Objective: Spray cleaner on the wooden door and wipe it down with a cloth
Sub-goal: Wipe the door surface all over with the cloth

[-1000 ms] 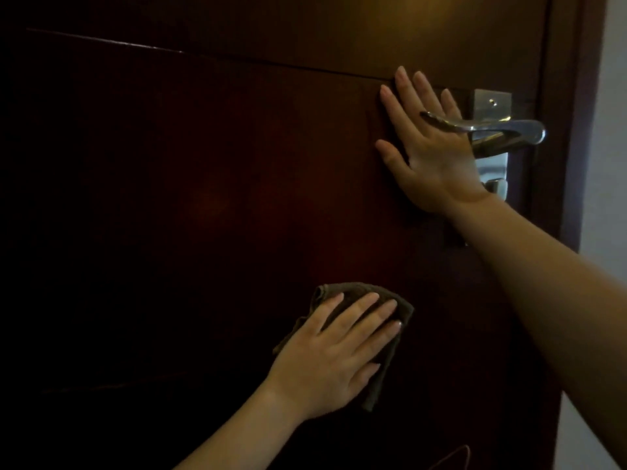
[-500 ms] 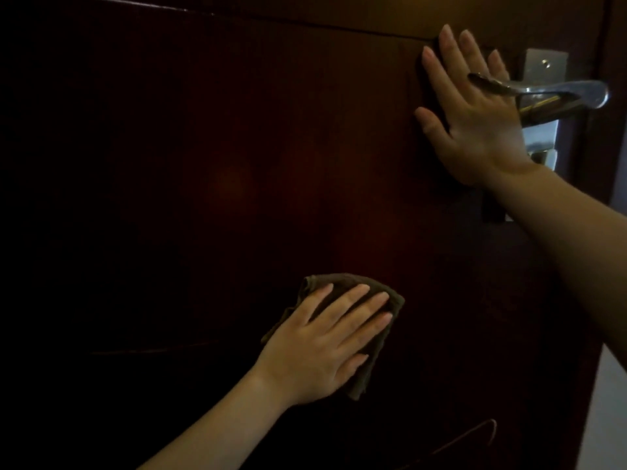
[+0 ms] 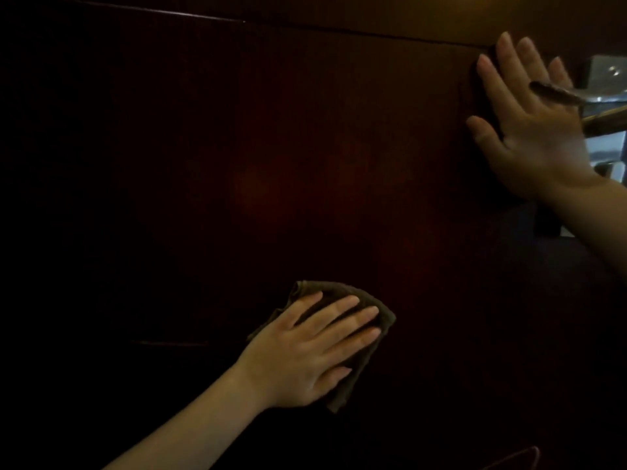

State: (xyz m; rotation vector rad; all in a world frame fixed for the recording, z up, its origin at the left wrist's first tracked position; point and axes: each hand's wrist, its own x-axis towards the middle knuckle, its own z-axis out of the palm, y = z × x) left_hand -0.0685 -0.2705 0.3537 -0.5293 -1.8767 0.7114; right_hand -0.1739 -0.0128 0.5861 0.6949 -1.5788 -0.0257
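The dark reddish wooden door (image 3: 305, 164) fills the head view. My left hand (image 3: 305, 354) lies flat, fingers straight, pressing a brown cloth (image 3: 380, 320) against the lower middle of the door. My right hand (image 3: 529, 130) is flat on the door at the upper right, fingers spread, partly behind the lever of the metal handle (image 3: 556, 95). No spray bottle is in view.
The silver handle plate (image 3: 607, 72) sits at the right edge of the view. A thin groove (image 3: 237, 20) runs across the door near the top. The lower left of the door is very dark.
The view has shifted left, so the handle now sits at the right edge. My left hand with the cloth has slid slightly left on the door. My right hand stays flat by the handle.
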